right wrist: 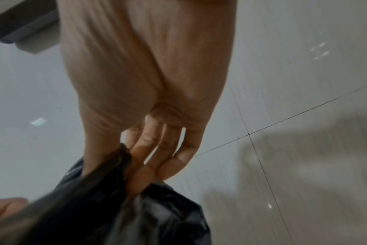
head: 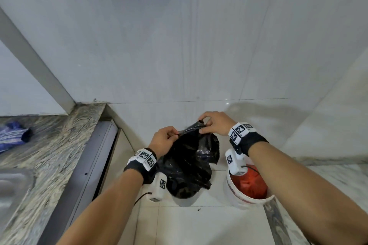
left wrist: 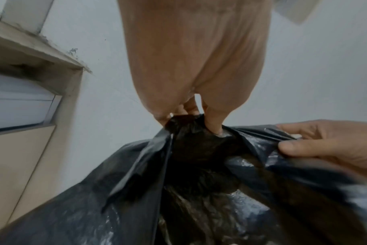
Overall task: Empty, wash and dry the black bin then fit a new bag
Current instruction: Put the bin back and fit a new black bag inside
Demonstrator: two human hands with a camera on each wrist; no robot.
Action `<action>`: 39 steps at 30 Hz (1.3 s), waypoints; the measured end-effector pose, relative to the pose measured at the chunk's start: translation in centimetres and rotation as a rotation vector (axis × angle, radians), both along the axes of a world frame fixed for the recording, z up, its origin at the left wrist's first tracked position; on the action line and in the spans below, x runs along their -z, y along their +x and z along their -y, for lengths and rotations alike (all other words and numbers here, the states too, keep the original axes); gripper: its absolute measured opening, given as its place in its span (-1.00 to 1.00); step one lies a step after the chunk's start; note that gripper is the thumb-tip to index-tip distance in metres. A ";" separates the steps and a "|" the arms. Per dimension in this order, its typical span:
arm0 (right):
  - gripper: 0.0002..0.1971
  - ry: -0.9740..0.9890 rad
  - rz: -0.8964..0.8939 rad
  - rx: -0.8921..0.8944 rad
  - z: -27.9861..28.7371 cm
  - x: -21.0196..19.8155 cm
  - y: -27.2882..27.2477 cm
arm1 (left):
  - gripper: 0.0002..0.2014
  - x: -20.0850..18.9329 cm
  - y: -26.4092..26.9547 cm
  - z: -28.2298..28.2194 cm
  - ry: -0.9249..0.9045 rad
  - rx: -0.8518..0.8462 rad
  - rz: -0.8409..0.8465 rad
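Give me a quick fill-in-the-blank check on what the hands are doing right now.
1. Both hands pinch the top of the ____ plastic bag.
2. The white bucket beside the right arm holds something ____.
3. A blue striped cloth lies on the ____.
4. The left hand and right hand hold ____ bag.

Missing: black; red; counter; the same

The thin black plastic bag (head: 191,161) is glossy and crinkled, catching light on its folds. The wall and floor are smooth, shiny pale tiles (head: 199,223), while the veined grey stone tabletop (head: 49,145) at nine o'clock looks polished beside a soft blue cloth (head: 12,135).
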State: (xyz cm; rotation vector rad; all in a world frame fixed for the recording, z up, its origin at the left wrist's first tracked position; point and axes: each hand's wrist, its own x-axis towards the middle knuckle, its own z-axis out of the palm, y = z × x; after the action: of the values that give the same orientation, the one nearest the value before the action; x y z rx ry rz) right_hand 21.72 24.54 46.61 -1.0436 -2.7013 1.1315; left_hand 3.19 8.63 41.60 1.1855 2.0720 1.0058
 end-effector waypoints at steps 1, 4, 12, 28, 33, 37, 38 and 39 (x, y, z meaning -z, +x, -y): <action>-0.55 0.003 -0.005 -0.018 -0.2 -0.2 0.0 | -0.75 0.1 -0.3 0.0 0.004 -0.004 -0.028; -0.74 0.064 -0.055 -0.040 -0.3 0.0 -0.4 | -0.84 -0.2 -0.7 0.1 0.074 -0.051 -0.039; -0.79 -0.085 -0.246 0.112 0.0 2.2 -1.0 | -0.35 5.4 -1.4 3.5 -0.323 -0.272 -0.196; -0.70 0.141 0.134 0.481 1.3 9.6 -1.5 | -0.77 5.2 -5.1 1.3 0.026 -0.195 0.515; -0.75 0.122 0.213 0.410 0.0 8.7 0.0 | -0.73 5.7 -8.7 1.9 -0.120 -0.186 0.196; -0.63 -0.015 0.159 0.388 0.2 7.2 -1.0 | -0.74 4.4 -7.8 0.6 -0.025 -0.241 0.279; -0.61 -0.048 0.115 0.384 0.2 7.2 -1.0 | -0.75 3.9 -7.2 0.4 0.019 -0.249 0.332; -0.61 -0.082 0.051 0.377 0.3 7.4 -0.9 | -0.77 3.7 -6.7 0.2 0.052 -0.240 0.385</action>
State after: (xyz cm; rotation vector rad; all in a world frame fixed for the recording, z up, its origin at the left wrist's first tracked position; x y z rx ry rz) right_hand 20.79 24.25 39.25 -1.5302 -2.3627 1.1605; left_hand -3.50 8.38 37.92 0.7053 1.9127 1.2924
